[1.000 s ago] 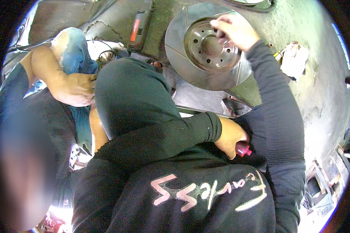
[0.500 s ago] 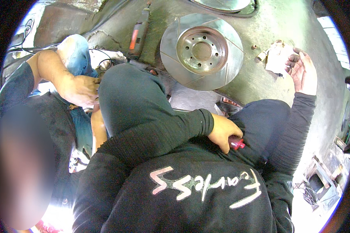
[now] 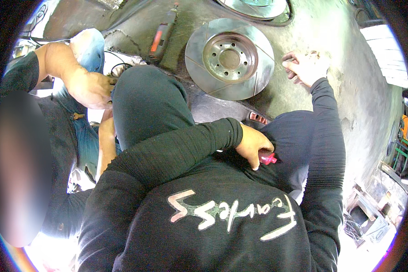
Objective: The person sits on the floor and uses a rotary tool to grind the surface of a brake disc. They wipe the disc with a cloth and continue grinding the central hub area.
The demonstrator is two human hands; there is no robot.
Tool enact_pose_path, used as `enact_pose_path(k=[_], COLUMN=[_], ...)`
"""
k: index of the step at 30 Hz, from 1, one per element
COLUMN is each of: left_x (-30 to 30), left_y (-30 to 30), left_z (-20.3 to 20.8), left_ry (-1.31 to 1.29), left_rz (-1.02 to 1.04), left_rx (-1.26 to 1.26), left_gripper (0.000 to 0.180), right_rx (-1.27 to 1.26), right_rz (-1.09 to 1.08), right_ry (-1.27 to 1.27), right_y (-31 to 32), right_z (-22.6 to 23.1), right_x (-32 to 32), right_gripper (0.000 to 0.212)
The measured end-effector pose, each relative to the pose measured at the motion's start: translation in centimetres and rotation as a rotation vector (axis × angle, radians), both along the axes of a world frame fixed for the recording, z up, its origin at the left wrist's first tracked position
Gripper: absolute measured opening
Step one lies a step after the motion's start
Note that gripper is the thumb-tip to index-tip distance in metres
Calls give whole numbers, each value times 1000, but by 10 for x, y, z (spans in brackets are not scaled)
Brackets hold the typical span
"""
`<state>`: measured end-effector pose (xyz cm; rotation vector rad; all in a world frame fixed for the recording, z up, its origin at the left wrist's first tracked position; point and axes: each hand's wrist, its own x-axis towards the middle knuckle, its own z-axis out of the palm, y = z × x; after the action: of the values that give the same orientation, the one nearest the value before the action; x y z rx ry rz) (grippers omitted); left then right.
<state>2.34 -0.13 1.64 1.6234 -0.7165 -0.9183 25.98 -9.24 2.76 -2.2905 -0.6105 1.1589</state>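
Our left hand (image 3: 255, 146) crosses in front of the torso and grasps a dark red item (image 3: 267, 158); its bright pink, spout-like tip projects from the grip toward our right thigh (image 3: 288, 136). Most of its body is hidden in the palm.

Our right hand (image 3: 300, 70) is extended forward with its fingers loosely curled, near a slotted brake disc (image 3: 218, 65) but apart from it. We cannot tell whether these fingers hold anything.

The disc lies ahead of our knees, left of the right hand, its recessed, drilled hub facing up. A slim grey power tool (image 3: 162, 40) with an orange-red panel lies to its left. A second disc (image 3: 254, 12), partly out of view, lies beyond, beside a dark hose (image 3: 283, 22).

At left, a co-worker's hand (image 3: 93, 89) is just beside our left knee (image 3: 147, 93).
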Motion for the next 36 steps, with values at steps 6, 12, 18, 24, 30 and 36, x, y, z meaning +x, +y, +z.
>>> enact_pose_path(k=[6,12,18,24,30,36], left_x=[-1,2,0,0,1,0], left_y=[3,3,3,4,2,5], left_z=[1,-1,-2,-1,-2,-7], left_ry=[63,39,27,27,44,59], left_rz=[13,-16,17,29,9,29], left_rx=[-8,-3,-5,-15,-13,-48], left_gripper=[63,61,63,61,61,64], right_rx=[-8,9,27,37,27,1], right_rz=[-40,-97,-112,-96,-98,-79], right_ry=[72,143,100,100,98,114], right_y=[3,-2,0,1,2,0], right_z=[-10,-11,-8,-7,-1,-11], right_x=[4,15,12,12,9,10], right_gripper=[36,36,36,37,37,36])
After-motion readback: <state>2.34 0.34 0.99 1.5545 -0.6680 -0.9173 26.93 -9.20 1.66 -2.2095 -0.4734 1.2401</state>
